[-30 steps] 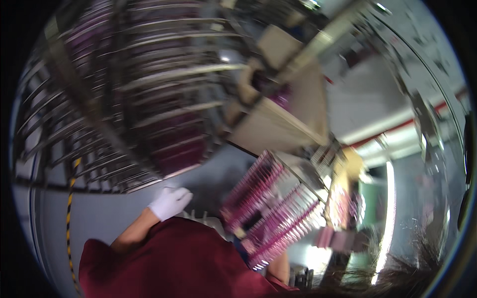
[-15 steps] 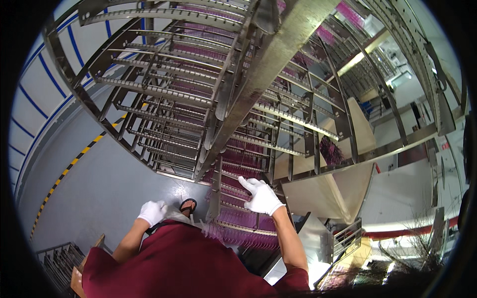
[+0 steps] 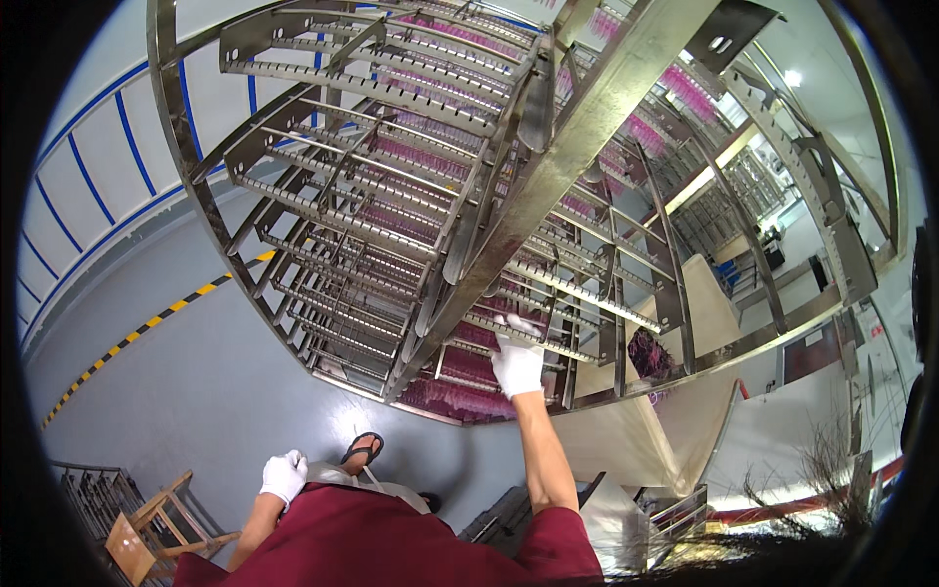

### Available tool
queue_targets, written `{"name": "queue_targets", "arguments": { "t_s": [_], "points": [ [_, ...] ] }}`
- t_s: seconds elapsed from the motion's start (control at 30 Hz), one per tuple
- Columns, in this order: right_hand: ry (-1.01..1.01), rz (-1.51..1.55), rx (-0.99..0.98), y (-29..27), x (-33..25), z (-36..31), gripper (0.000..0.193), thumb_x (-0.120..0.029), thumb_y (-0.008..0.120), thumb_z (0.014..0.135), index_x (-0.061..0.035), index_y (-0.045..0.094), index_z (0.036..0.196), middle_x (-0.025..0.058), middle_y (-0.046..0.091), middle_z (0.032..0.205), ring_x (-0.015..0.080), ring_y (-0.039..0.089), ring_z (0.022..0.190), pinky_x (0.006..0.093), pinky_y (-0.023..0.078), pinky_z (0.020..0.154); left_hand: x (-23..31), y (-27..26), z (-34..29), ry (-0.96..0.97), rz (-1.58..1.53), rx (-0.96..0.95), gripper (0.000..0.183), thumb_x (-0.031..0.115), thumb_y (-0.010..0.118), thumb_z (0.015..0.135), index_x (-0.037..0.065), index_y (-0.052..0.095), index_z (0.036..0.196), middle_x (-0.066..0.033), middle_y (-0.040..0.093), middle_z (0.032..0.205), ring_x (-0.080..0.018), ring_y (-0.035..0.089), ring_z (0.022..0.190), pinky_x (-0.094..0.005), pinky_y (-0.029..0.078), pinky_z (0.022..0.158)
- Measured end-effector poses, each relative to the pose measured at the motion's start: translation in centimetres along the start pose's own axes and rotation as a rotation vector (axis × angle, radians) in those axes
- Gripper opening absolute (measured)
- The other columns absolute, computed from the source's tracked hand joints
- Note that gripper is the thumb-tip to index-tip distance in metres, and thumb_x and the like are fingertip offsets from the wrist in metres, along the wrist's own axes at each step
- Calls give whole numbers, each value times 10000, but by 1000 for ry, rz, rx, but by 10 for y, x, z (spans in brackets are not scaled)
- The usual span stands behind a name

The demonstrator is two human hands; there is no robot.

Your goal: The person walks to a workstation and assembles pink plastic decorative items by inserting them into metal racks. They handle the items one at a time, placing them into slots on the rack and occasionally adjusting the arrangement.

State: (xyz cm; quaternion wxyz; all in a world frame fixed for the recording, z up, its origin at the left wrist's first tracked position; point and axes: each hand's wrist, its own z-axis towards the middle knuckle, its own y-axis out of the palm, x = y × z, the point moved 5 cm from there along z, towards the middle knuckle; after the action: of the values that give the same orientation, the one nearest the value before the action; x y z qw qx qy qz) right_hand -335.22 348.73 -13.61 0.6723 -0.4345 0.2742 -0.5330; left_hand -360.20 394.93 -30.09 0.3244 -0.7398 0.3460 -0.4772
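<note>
My right hand, in a white glove, reaches up to the front of a round metal rack. Its fingers are stretched out against a slotted metal bar, and nothing shows in its grasp. Purple-pink pieces hang in rows low inside the rack, just left of this hand. Beside my waist, my left hand is gloved in white too, fingers curled in with nothing visible in them.
Tiers of slotted trays fill the rack. Yellow-and-black tape crosses the grey floor at left. A wooden stool lies at lower left. Pale sloping panels and a dark purple bundle are at right.
The tray of purple pieces beside my right hand has moved up and forward into the rack. My right arm has stretched farther forward; my left hand is lower in view.
</note>
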Motion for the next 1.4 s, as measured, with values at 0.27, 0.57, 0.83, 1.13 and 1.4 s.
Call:
{"name": "queue_targets", "arguments": {
  "t_s": [0.27,0.57,0.83,1.13,1.4],
  "points": [
    [85,456,-543,-41,-19,-28,214,-145,612,911,-115,797,1015,174,776,987,381,742,936,483,595,874,35,-3,49,175,-18,5,300,354,583,1002,101,742,981,-246,740,885,-479,718,868,-571,566,841],
    [97,120,-291,37,-9,-73,295,-22,588,810,-102,792,1008,156,769,945,372,719,912,495,580,844,138,-13,88,570,-117,33,306,367,558,1021,118,734,998,-245,744,867,-494,712,807,-578,576,795],
    [132,-271,-246,-161,-5,63,938,-314,899,731,-180,496,1568,171,604,1419,385,566,1316,573,405,1101,128,-10,78,587,4,-90,262,323,601,1005,142,773,1083,-198,765,939,-442,735,841,-542,590,816],
    [29,81,-209,-203,-1,-15,913,-327,774,582,22,560,1398,216,605,1000,401,593,936,510,468,817,249,-8,85,895,-345,-342,245,271,630,1019,85,746,1129,-144,790,952,-355,756,806,-456,609,750],
    [388,460,-287,-355,-79,-126,896,-287,836,588,-31,604,1415,224,634,1091,395,630,966,449,498,841,380,48,14,241,-1090,-1531,738,132,741,986,43,355,1608,-143,583,1444,-275,650,1199,-478,521,1098]
  ]
}}
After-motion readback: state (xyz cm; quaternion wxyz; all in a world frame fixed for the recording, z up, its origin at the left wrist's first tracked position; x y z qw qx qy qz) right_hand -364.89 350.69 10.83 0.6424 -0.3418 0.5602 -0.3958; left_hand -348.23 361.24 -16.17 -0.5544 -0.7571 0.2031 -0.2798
